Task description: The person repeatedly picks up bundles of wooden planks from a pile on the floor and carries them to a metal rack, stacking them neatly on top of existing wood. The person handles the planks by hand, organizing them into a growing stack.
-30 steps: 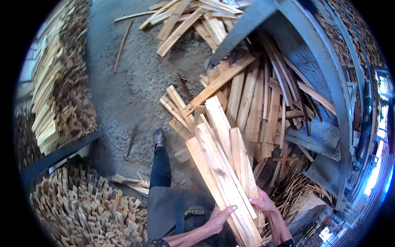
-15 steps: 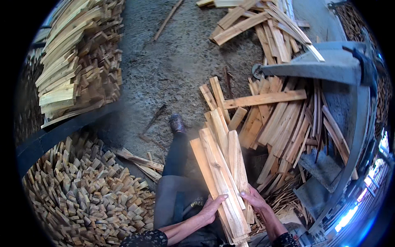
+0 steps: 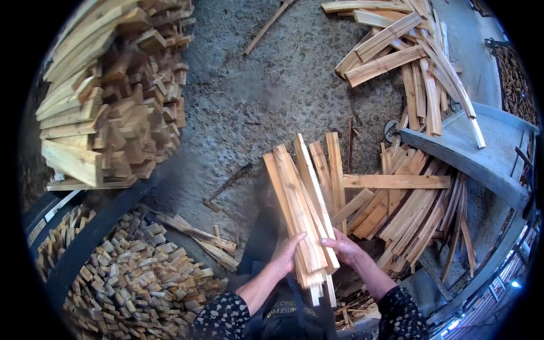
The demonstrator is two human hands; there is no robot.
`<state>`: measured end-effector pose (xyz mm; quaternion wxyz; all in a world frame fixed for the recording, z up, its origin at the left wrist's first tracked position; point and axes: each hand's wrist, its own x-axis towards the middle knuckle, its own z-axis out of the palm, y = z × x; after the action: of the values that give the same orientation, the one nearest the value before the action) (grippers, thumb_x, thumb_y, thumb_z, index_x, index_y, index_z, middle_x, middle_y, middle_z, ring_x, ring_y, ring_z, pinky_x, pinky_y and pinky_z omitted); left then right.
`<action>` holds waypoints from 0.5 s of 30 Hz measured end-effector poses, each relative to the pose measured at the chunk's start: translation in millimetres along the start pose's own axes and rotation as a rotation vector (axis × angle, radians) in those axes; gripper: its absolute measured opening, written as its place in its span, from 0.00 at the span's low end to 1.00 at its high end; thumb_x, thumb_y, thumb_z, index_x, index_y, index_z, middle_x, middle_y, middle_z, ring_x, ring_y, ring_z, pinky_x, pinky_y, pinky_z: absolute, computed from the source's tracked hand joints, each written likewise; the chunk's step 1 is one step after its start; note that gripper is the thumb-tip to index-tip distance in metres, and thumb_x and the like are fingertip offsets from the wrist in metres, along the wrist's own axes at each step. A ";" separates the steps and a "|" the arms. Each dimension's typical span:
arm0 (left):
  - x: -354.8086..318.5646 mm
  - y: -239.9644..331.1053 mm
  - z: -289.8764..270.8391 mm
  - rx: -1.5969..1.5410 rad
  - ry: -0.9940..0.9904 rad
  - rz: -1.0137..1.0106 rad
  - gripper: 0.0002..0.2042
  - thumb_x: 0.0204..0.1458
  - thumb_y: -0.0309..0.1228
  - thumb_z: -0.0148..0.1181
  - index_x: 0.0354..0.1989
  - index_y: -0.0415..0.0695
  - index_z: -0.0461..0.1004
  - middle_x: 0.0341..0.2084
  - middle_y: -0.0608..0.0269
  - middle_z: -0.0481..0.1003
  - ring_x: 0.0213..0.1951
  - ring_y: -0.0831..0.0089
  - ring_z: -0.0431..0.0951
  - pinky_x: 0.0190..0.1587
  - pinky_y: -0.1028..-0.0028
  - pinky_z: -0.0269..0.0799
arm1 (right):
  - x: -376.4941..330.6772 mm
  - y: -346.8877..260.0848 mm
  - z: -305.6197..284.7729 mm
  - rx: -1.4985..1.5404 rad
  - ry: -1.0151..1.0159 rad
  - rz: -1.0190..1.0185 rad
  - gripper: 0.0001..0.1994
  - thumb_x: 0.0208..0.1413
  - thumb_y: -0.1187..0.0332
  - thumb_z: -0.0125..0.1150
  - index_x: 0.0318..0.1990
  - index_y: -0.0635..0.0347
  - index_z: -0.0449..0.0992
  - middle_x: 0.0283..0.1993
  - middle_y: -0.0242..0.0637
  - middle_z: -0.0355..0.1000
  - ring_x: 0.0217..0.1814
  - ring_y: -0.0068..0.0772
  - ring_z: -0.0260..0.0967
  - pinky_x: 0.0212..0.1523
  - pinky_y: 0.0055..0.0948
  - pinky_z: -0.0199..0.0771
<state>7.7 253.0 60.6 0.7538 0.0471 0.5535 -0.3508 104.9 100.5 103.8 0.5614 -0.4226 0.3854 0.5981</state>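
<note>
A bundle of light wooden slats (image 3: 300, 215) is held in front of me at the lower middle, its long ends pointing away. My left hand (image 3: 288, 254) grips its left side, thumb laid over the top slat. On the right side my right hand (image 3: 344, 249) clasps the bundle, thumb on the edge of a slat and fingers mostly hidden. The slats' near ends are uneven, some sticking out toward me. Past the bundle's far end, more loose slats (image 3: 334, 164) lean near the heap on the right.
A tall stack of slats (image 3: 113, 96) rises at far left, above a dark metal bar (image 3: 96, 238). Under it is a tight pile of slat ends (image 3: 136, 272). Slats lie heaped on the right (image 3: 408, 221) and far right (image 3: 391, 51), beside a grey metal frame (image 3: 470, 153).
The bundle has turned more upright and moved slightly left and away from me, both hands still on it. My view has shifted, so the surroundings sit differently in the picture.
</note>
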 end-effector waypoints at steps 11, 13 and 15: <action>10.8 -18.9 -31.9 -0.040 -0.082 0.046 0.37 0.42 0.49 0.60 0.56 0.40 0.53 0.49 0.52 0.64 0.50 0.64 0.66 0.52 0.62 0.64 | 7.3 6.0 -3.2 -0.216 -0.040 -0.107 0.37 0.44 0.58 0.61 0.59 0.63 0.49 0.56 0.42 0.57 0.60 0.32 0.51 0.59 0.32 0.48; 13.4 -14.1 -33.8 0.000 -0.073 0.034 0.38 0.41 0.51 0.59 0.56 0.40 0.54 0.49 0.52 0.64 0.51 0.63 0.66 0.53 0.62 0.63 | 11.3 10.0 -8.0 -0.267 0.010 -0.083 0.39 0.44 0.58 0.61 0.60 0.64 0.48 0.58 0.42 0.55 0.61 0.32 0.49 0.60 0.32 0.47; 16.6 -17.3 -34.2 0.015 -0.048 0.014 0.38 0.40 0.52 0.59 0.56 0.41 0.54 0.50 0.52 0.64 0.51 0.62 0.65 0.53 0.62 0.62 | 17.0 12.9 -15.5 -0.277 -0.044 -0.094 0.40 0.42 0.58 0.62 0.59 0.66 0.48 0.58 0.43 0.55 0.60 0.34 0.51 0.59 0.33 0.49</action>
<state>-27.4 247.8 38.7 0.7688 0.0482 0.5325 -0.3508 92.9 91.0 82.3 0.5333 -0.5003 0.2663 0.6280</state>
